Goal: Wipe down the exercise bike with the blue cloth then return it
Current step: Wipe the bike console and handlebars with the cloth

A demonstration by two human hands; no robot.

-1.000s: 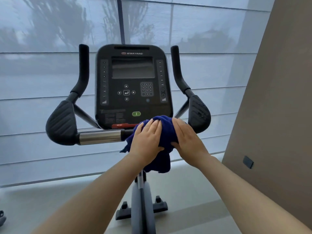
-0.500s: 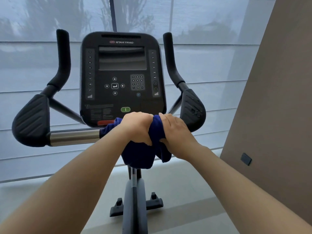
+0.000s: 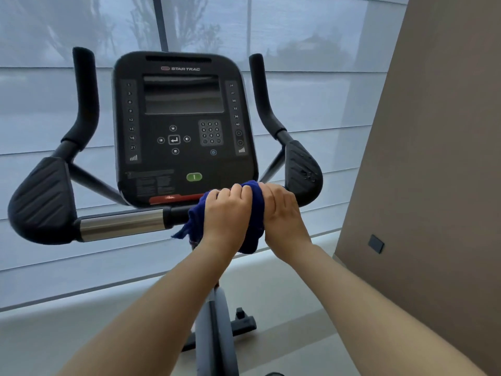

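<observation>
The exercise bike's black console point(image 3: 180, 126) faces me, with its handlebar running across below it. A dark blue cloth point(image 3: 256, 213) is wrapped over the handlebar just right of centre, under the console's lower edge. My left hand point(image 3: 226, 215) is clenched around the cloth and bar from above. My right hand point(image 3: 282, 213) grips the cloth beside it on the right, touching the left hand. The bar section under the cloth is hidden. A bare chrome section of the handlebar point(image 3: 122, 225) shows to the left.
Black padded elbow rests sit at the left point(image 3: 43, 200) and right point(image 3: 302, 169), with upright grips point(image 3: 84, 96) above them. The bike's frame and foot point(image 3: 217, 327) stand on the pale floor. A beige wall point(image 3: 433, 158) rises close on the right; window blinds fill the background.
Both hands went from lying flat on the cloth to clenching it around the handlebar. The view has shifted slightly, and the hands stay at the bar's right of centre.
</observation>
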